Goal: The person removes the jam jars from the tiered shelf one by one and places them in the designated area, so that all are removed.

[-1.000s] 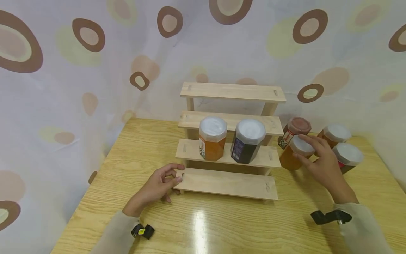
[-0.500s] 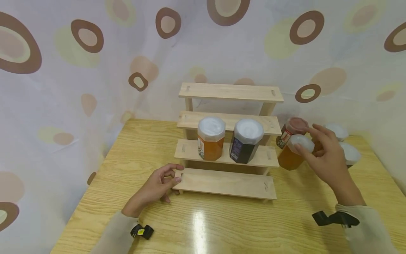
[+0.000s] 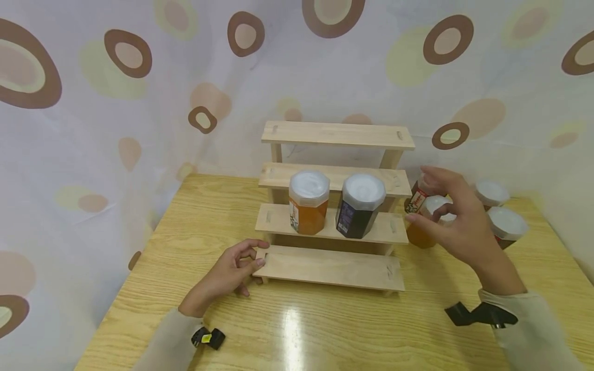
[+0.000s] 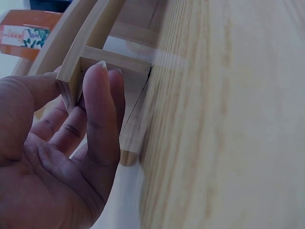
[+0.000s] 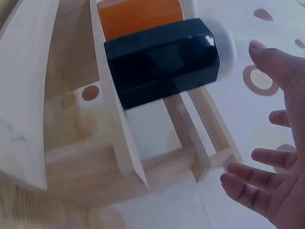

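A stepped wooden display rack [image 3: 331, 269] stands on the table. My left hand [image 3: 230, 268] grips the left end of its lowest board, thumb and fingers at the corner in the left wrist view. On the second step up are an amber jar [image 3: 308, 216] and a dark jar [image 3: 359, 219], both with whitish lids. Right of the rack my right hand [image 3: 464, 226] hovers with thumb and fingers spread, nothing between them in the right wrist view. It partly covers an amber jar [image 3: 419, 237] and a red-labelled jar [image 3: 416, 200] behind that.
Two more white-lidded jars, one at the back [image 3: 492, 192] and one nearer [image 3: 508, 225], stand on the table to the right. A patterned cloth [image 3: 287, 77] hangs behind the table [image 3: 232, 330]. The rack's upper two boards [image 3: 336, 135] hold no jars.
My right hand has let go of the amber jar's lid beside the rack and moved up and left over it. My left hand stays on the lowest board.
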